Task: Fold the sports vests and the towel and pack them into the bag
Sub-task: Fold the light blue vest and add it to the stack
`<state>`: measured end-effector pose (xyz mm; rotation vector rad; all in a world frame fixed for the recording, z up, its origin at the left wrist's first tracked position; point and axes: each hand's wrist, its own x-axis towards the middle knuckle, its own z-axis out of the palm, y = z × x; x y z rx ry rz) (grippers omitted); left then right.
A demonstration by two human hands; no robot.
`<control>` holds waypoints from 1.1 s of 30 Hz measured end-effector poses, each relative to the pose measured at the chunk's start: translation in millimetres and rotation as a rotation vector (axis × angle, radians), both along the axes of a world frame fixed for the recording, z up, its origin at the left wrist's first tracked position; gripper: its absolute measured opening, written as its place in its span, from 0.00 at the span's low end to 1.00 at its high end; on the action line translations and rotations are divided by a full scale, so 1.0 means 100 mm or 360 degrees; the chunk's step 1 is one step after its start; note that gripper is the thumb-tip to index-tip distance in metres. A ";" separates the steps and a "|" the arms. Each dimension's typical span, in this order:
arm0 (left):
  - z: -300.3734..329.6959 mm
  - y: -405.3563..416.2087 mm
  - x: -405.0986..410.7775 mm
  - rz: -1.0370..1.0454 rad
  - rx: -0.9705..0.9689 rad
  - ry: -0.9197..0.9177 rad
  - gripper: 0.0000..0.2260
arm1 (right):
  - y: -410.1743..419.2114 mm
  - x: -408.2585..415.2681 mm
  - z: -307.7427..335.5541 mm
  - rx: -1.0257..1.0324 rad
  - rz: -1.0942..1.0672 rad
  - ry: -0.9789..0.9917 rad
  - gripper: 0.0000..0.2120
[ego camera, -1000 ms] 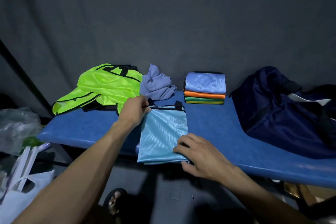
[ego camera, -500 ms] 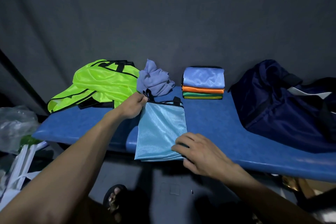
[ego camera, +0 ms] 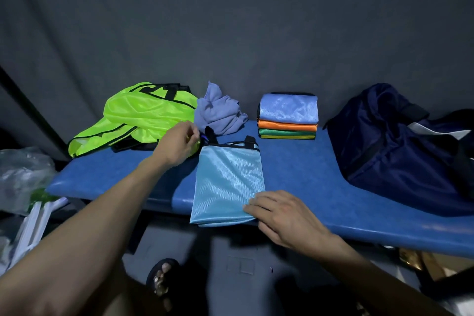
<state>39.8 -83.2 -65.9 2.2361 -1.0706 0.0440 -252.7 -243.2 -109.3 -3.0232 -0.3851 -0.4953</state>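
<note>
Six sports vests show: one light-blue vest (ego camera: 227, 182) under the hands, one neon vest (ego camera: 138, 117), four stacked vests (ego camera: 288, 117); one towel (ego camera: 218, 113); one bag (ego camera: 400, 146)

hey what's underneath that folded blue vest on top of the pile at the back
Under the folded blue vest lie an orange vest, then a green one, then a yellow edge at the bottom. Only their front edges show; the rest is covered.

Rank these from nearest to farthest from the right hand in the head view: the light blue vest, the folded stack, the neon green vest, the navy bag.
1. Light blue vest: under the right hand, at the bench's front edge.
2. Folded stack: behind it, toward the wall.
3. Navy bag and neon green vest: bag on the right, vest far left; too close to call.
</note>
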 end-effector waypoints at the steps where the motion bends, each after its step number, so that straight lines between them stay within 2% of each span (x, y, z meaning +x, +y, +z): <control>1: 0.09 0.03 -0.05 0.0036 -0.0120 -0.0012 0.03 | 0.00 0.00 0.01 0.0037 -0.0013 -0.0011 0.14; 3: 0.32 0.10 -0.22 -0.0150 -0.0229 0.0074 0.03 | 0.01 0.02 0.03 0.0135 -0.0057 -0.0053 0.12; 4: 0.42 0.14 -0.33 -0.0345 -0.0161 0.0206 0.02 | 0.02 0.04 0.05 0.0204 -0.0088 -0.0077 0.12; 5: 0.49 0.17 -0.48 -0.0555 0.0011 0.0381 0.01 | 0.03 0.05 0.07 0.0298 -0.0127 -0.0095 0.12; 8: 0.56 0.29 -0.85 -0.0908 0.0754 0.0720 0.14 | 0.03 0.10 0.18 0.0645 -0.0252 -0.0124 0.12; 9: 0.54 0.32 -0.93 -0.0912 0.0883 0.0697 0.19 | 0.03 0.12 0.23 0.0752 -0.0293 -0.0108 0.12; 11: 0.51 0.35 -1.07 -0.0835 0.0952 0.0508 0.27 | 0.02 0.16 0.32 0.0946 -0.0351 -0.0066 0.10; 13: 0.43 0.32 -1.22 -0.0675 0.0965 0.0183 0.28 | 0.02 0.23 0.39 0.1079 -0.0407 -0.0040 0.09; 16: 0.29 0.24 -1.35 -0.0395 0.0840 -0.0268 0.16 | 0.03 0.31 0.45 0.1245 -0.0476 -0.0067 0.10; 18: 0.28 0.27 -1.31 -0.0314 0.0671 -0.0317 0.10 | 0.03 0.33 0.53 0.1387 -0.0496 -0.0134 0.08; 20: 0.38 0.36 -1.18 -0.0302 0.0418 -0.0138 0.08 | 0.01 0.34 0.68 0.1607 -0.0490 -0.0246 0.08; 23: 0.66 0.44 -1.12 -0.0387 -0.0142 0.0271 0.05 | 0.00 0.31 0.98 0.2003 -0.0432 -0.0431 0.08; 25: 0.88 0.42 -1.19 -0.0520 -0.0459 0.0554 0.07 | 0.02 0.27 1.18 0.2282 -0.0292 -0.0500 0.12; 26: 1.00 0.41 -1.24 -0.0548 -0.0552 0.0636 0.09 | 0.03 0.25 1.27 0.2394 -0.0212 -0.0455 0.16; 28: 1.17 0.38 -1.32 -0.0556 -0.0630 0.0717 0.10 | 0.02 0.21 1.35 0.2499 -0.0102 -0.0165 0.20; 31: 1.27 0.34 -1.35 -0.0552 -0.0648 0.0891 0.11 | 0.02 0.16 1.30 0.2492 -0.0124 0.0274 0.16; 33: 1.24 0.31 -1.31 -0.0515 -0.0610 0.1025 0.11 | 0.02 0.18 1.26 0.2570 -0.0220 0.0286 0.15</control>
